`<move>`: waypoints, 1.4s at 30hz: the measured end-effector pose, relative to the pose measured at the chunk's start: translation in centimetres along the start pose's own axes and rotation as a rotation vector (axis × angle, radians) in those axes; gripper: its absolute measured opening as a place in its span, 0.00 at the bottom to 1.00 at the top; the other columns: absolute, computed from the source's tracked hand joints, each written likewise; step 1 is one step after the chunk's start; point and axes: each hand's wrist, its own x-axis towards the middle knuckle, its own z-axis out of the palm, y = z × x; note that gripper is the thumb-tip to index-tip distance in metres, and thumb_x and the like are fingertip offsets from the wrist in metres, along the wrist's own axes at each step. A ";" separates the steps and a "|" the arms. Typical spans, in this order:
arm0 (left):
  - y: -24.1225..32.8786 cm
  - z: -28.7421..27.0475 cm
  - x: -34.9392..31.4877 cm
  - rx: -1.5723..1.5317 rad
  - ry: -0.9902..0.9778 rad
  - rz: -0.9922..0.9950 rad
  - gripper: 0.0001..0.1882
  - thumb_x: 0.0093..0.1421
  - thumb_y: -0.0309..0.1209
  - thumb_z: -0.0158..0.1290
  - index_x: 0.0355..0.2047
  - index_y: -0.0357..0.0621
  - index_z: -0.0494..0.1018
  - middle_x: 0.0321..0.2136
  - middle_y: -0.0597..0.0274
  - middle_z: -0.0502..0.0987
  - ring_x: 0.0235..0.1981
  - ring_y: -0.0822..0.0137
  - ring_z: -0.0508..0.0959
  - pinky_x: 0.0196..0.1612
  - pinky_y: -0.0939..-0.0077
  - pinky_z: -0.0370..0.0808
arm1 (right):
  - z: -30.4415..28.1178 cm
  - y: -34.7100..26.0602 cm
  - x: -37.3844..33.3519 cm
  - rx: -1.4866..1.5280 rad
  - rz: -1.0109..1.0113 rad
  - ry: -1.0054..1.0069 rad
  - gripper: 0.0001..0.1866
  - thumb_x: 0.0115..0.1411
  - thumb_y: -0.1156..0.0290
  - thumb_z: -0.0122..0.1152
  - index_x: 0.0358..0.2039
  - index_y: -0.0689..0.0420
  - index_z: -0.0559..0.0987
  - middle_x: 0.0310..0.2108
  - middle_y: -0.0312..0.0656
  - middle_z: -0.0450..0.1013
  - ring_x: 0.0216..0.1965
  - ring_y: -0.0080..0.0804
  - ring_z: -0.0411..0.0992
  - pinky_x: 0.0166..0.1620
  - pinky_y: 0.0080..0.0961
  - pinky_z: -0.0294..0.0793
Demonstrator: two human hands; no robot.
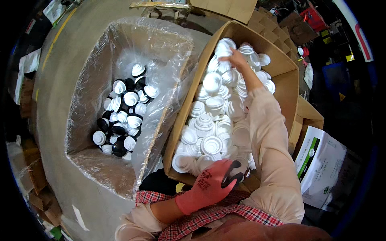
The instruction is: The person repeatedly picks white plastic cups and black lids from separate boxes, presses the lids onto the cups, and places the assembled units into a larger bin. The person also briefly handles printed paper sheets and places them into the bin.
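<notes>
My right hand (237,61), bare, reaches to the far end of a cardboard box (290,86) full of white plastic pieces. Its fingers close on a white stepped plastic piece (223,49). My left hand (209,182) wears a red glove with black fingertips and is held at the box's near edge. Its thumb and fingers curl round a shaded, roundish thing (238,168) whose kind I cannot make out. Below my right arm lie many more white stepped round pieces (212,145), heaped loosely.
Left of the box stands a large carton lined with clear plastic film (88,88), holding white stepped pieces joined to black round parts (119,148). A white printed carton (321,164) lies at the right. Flattened cardboard (225,9) and a low stand (161,6) are at the back.
</notes>
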 end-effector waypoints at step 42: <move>0.6 0.5 0.1 -0.018 -0.151 -0.131 0.24 0.51 0.30 0.57 0.48 0.34 0.67 0.44 0.42 0.71 0.46 0.43 0.72 0.48 0.60 0.71 | -5.8 8.0 1.6 -0.689 -0.437 -0.075 0.36 0.42 0.73 0.68 0.55 0.47 0.67 0.49 0.49 0.71 0.48 0.51 0.71 0.49 0.39 0.71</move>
